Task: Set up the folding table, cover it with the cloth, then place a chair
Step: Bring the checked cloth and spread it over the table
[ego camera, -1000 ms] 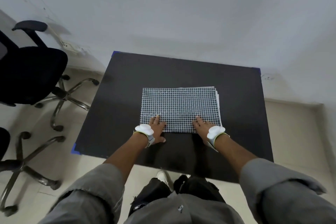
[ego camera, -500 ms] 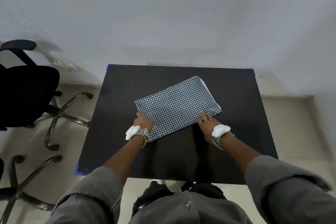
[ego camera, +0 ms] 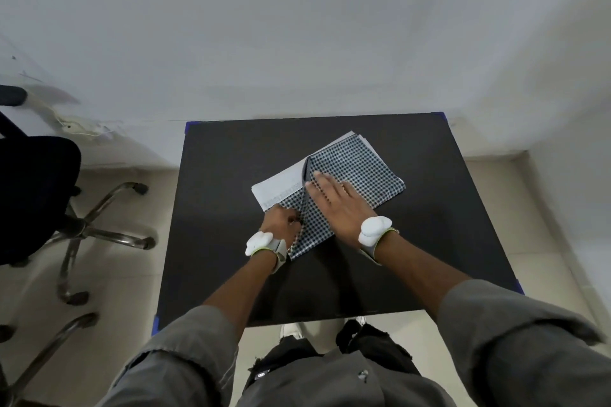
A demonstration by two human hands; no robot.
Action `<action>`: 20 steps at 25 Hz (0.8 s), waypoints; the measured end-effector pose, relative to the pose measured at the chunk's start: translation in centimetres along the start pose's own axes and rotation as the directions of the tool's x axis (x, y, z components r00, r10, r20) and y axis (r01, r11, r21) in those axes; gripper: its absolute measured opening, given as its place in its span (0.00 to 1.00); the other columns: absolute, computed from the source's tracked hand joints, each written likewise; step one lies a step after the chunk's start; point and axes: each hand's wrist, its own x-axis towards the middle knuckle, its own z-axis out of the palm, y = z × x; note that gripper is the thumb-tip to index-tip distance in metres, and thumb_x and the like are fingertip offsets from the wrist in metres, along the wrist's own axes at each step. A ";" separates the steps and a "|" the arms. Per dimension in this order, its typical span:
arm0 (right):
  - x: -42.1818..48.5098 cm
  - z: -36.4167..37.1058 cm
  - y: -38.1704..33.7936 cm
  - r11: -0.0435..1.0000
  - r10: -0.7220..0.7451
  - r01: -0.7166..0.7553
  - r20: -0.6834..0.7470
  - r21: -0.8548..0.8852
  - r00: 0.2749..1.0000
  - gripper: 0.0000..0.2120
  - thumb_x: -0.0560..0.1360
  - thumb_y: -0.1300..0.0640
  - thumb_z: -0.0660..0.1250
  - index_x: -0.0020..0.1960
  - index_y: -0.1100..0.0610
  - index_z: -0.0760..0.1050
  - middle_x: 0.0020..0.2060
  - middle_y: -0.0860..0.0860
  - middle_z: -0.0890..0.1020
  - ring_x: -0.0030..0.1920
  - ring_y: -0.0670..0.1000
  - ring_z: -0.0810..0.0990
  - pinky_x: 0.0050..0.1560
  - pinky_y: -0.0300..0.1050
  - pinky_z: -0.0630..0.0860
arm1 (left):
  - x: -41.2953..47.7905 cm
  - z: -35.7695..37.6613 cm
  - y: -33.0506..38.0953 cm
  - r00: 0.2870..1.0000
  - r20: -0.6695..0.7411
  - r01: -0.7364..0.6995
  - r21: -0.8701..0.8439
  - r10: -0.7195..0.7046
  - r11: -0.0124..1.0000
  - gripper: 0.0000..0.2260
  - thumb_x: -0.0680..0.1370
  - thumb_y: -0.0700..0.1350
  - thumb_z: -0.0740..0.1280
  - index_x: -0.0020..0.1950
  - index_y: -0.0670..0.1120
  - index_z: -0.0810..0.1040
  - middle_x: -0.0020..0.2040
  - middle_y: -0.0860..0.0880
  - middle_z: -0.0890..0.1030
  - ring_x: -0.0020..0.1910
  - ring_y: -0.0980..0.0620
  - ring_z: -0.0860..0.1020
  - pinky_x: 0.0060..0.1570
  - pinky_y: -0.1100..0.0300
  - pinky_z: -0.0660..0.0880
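Right, closest in, the grey sleeves (ego camera: 185,350) reach over the near edge of the folding table (ego camera: 231,274), which stands open and level, so the set-up part looks done and we're into the covering. The left hand (ego camera: 279,225) has its fingers curled in, pinching the top layer of the cloth (ego camera: 360,168) at its near corner and peeling it up, and a pale underside (ego camera: 277,187) shows to the left of the raised fold. Just beyond it the right hand (ego camera: 337,205) lies flat, fingers straight and a little spread, pressing the rest of the folded stack onto the tabletop. The cloth itself sits skewed, one corner toward the person, around the middle of the table and well inside every edge. To do this well, I'd say hold that flat anchor firm while the left draws the flap out and away, one layer only — grab two and the whole bundle is likely to drag instead of opening. Then square it to the table edges before the next unfold, because it lies on the diagonal now. Off to the left on the floor, the black office chair (ego camera: 36,195) stands well apart from the table — that's for the last step — and behind everything is plain wall (ego camera: 297,26).
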 end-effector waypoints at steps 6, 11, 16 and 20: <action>1.1 -0.8 -1.5 0.948 -0.185 0.178 0.001 -0.264 0.983 0.28 0.79 0.61 0.61 0.78 0.58 0.60 0.79 0.61 0.56 0.79 0.62 0.51 0.75 0.64 0.56 | -0.7 0.9 -0.5 0.917 0.162 -0.395 0.250 0.364 0.884 0.10 0.78 0.42 0.66 0.56 0.42 0.83 0.65 0.47 0.77 0.59 0.43 0.78 0.53 0.53 0.76; -1.3 -0.5 -0.8 0.971 -0.110 0.171 0.326 -0.166 0.939 0.05 0.74 0.55 0.63 0.42 0.53 0.77 0.47 0.54 0.83 0.50 0.58 0.83 0.45 0.47 0.72 | -0.9 1.9 -1.8 0.891 0.347 -0.361 0.147 0.294 0.921 0.25 0.79 0.47 0.64 0.76 0.44 0.66 0.74 0.44 0.70 0.70 0.44 0.71 0.67 0.53 0.70; -5.8 3.1 -2.1 0.980 0.058 -0.176 0.720 0.090 0.691 0.16 0.75 0.50 0.66 0.58 0.58 0.78 0.55 0.55 0.81 0.55 0.58 0.81 0.46 0.44 0.74 | 0.3 3.0 -1.8 0.860 0.498 -0.348 0.409 0.113 0.843 0.32 0.84 0.56 0.54 0.82 0.43 0.47 0.82 0.45 0.47 0.81 0.46 0.47 0.78 0.45 0.49; -7.5 3.4 -3.1 0.893 0.028 -0.340 0.717 0.295 0.696 0.16 0.74 0.45 0.69 0.38 0.55 0.72 0.38 0.52 0.77 0.39 0.53 0.76 0.43 0.47 0.75 | 1.7 3.4 -1.2 0.868 0.497 -0.298 0.529 -0.005 0.795 0.37 0.82 0.62 0.54 0.81 0.43 0.41 0.81 0.45 0.39 0.80 0.45 0.40 0.76 0.37 0.44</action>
